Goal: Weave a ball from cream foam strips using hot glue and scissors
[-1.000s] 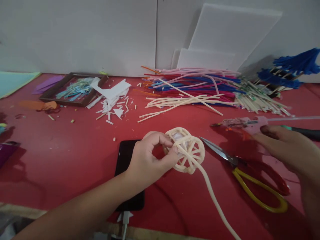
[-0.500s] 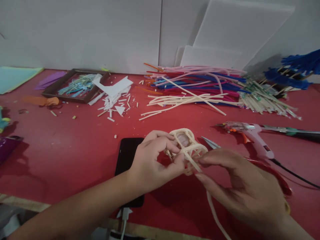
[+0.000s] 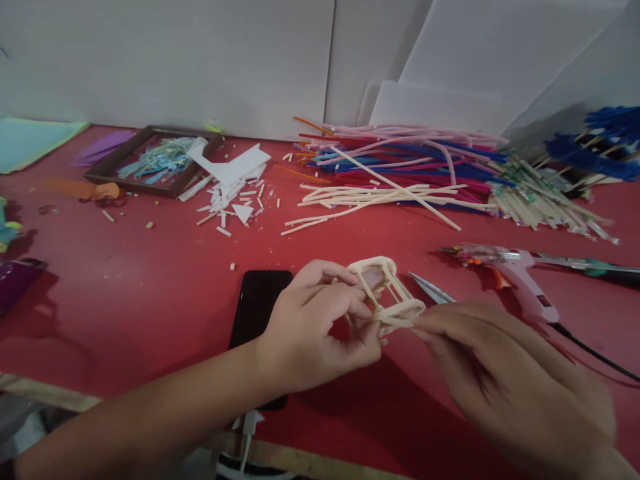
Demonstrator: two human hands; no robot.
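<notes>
A small cage-like frame of cream pipe cleaners (image 3: pixel 400 311), with rounded ends joined by straight bars, is held above the red table. My left hand (image 3: pixel 320 327) grips its left side, fingers closed around it and thumb near the closer loop. My right hand (image 3: pixel 515 380) pinches at the right end of that closer loop, where a cream pipe cleaner meets the fingertips. Its loose tail is hidden behind the hand. Pointed metal blades (image 3: pixel 431 288) lie just beyond my right fingers. Beneath my left hand and wrist rests a black phone (image 3: pixel 260 303).
A pink glue gun (image 3: pixel 525 283) with a black cord lies at right. Coloured pipe cleaners (image 3: pixel 400 150) and cream ones (image 3: pixel 360 195) are piled at the back. White scraps (image 3: pixel 235 167) and a brown tray (image 3: pixel 95 177) of shreds lie back left.
The frame has tilted, so its bars now show between the two loops. My right hand has moved right, its fingers coming together; the pipe cleaner's dangling tail is no longer visible.
</notes>
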